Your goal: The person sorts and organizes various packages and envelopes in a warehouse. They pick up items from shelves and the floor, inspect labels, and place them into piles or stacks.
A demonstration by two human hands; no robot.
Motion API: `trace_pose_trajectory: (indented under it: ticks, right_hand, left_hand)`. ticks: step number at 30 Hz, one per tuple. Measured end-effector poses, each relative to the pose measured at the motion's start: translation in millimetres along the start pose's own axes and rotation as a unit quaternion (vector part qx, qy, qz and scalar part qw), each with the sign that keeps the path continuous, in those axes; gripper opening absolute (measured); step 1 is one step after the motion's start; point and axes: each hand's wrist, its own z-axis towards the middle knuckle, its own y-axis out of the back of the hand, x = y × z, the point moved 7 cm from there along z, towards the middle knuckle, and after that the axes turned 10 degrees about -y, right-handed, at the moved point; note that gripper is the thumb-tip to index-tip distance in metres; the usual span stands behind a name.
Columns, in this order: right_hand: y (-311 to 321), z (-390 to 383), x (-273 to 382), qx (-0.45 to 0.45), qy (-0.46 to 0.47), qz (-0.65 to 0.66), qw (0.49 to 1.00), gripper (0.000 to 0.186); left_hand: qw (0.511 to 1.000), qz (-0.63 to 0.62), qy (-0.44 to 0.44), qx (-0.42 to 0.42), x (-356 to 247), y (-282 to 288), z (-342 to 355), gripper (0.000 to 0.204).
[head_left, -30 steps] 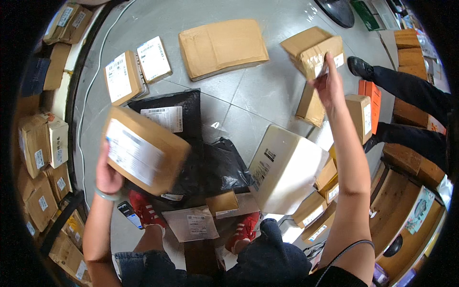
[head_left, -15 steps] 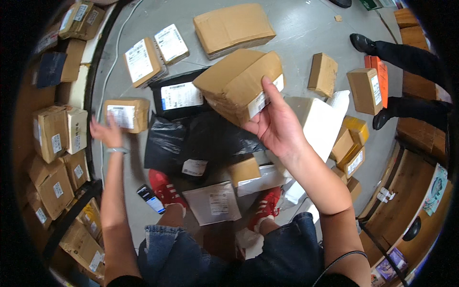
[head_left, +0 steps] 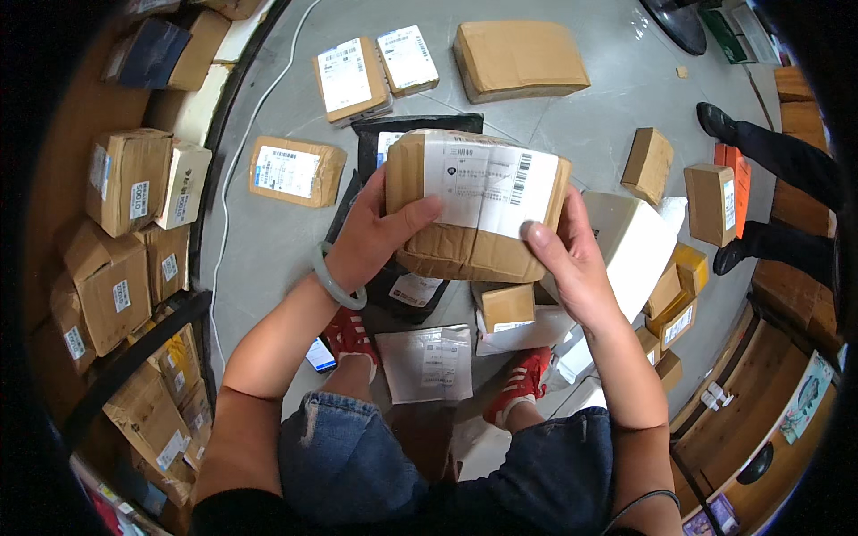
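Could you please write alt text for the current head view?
The left hand and right hand hold a labelled cardboard box above a grey floor. Nearby are more boxes, a white mailer and a phone; another person's dark-clad legs show at right.

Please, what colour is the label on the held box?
The label is white with dark print; the head view shows it best.

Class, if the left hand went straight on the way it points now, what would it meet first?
The labelled cardboard box, which the left hand touches while the right hand holds its other side; past that, depth is unclear.
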Motion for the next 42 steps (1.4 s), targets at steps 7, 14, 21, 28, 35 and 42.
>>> trace_pose_trajectory:
  ticks: [7,14,21,28,35,42]
  right_hand:
    - [-10,2,-4,0.009,0.002,0.003,1.0,0.066]
    - [-13,8,-1,0.016,0.011,0.002,1.0,0.065]
    - [-23,25,-16,0.097,0.004,-0.077,0.992,0.059]
    - [-23,61,-20,0.109,-0.014,-0.083,0.991,0.065]
    - [-53,63,-18,0.172,-0.069,-0.031,0.982,0.068]
    - [-50,67,-14,0.189,-0.073,0.004,0.979,0.06]
  left_hand:
    - [0.998,-0.056,0.037,-0.015,4,6,-13,0.057]
    - [0.997,-0.059,0.046,-0.025,0,11,-15,0.059]
    - [0.995,0.005,0.046,-0.083,14,42,-25,0.061]
    - [0.991,-0.046,0.035,-0.12,25,75,-32,0.065]
    - [0.99,-0.04,0.014,-0.134,12,66,-28,0.065]
    - [0.991,-0.05,0.03,-0.117,9,66,-24,0.068]
